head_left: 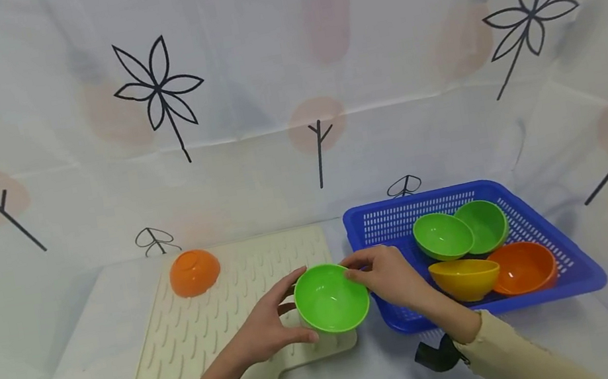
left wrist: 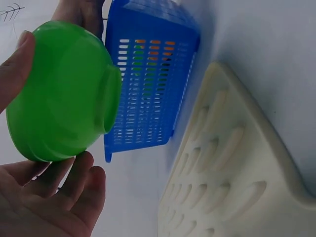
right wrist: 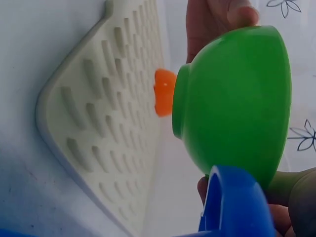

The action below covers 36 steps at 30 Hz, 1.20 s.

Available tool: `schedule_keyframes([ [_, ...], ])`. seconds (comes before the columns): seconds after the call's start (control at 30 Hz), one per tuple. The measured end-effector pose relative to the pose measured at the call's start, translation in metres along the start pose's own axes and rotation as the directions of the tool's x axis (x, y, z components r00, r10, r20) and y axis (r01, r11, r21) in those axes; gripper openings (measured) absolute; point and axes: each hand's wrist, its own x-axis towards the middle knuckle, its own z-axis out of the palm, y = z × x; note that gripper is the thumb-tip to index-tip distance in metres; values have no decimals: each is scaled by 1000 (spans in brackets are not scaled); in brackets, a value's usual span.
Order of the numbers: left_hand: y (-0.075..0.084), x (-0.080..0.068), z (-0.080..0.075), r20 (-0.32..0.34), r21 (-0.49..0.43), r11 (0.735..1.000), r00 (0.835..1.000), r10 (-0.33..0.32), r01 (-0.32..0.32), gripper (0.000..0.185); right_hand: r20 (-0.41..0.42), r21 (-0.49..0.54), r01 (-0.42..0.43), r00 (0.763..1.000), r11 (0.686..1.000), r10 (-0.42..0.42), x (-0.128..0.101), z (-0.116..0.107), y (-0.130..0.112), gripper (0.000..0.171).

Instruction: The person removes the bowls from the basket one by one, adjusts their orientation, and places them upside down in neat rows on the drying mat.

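While both hands (head_left: pixel 269 326) curl, they hold a green bowl (head_left: pixel 331 297)

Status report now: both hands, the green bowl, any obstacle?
Left hand and right hand both hold green bowl by its rim. Bowl above drying mat, opening up. Nothing blocking.

I see both forearms coming in from the bottom edge of the head view, cream sleeves, a dark strap w/ cam at each wrist. Left hand (head_left: pixel 270 329) sits just left of centre, lower half of frame, thumb and fingers curled inward in a grip. Right hand (head_left: pixel 387 276) is just right of centre, slightly higher, fingertips (head_left: pixel 353 265) pinched together. Hands are close, facing each other.
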Motion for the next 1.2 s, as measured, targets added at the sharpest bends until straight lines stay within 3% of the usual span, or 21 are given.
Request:
schedule_keyframes([
  [0.4,-2,1,5,-36,5,1000,999,-30,30,101,-27,29,-3,1000,1000,4,-4,2,-2,17],
  [0.73,-5,-1,0,-77,14,999,997,-30,31,106,-38,82,-2,999,997,5,-9,2,-6,24],
  [0.93,-12,0,-3,-92,21,999,995,-37,39,100,-53,135,15,999,991,-8,-13,-1,-6,24],
  [1.2,-18,1,-5,-106,-69,998,994,-5,-3,86,-86,231,14,996,973,6,-18,-1,-2,23],
])
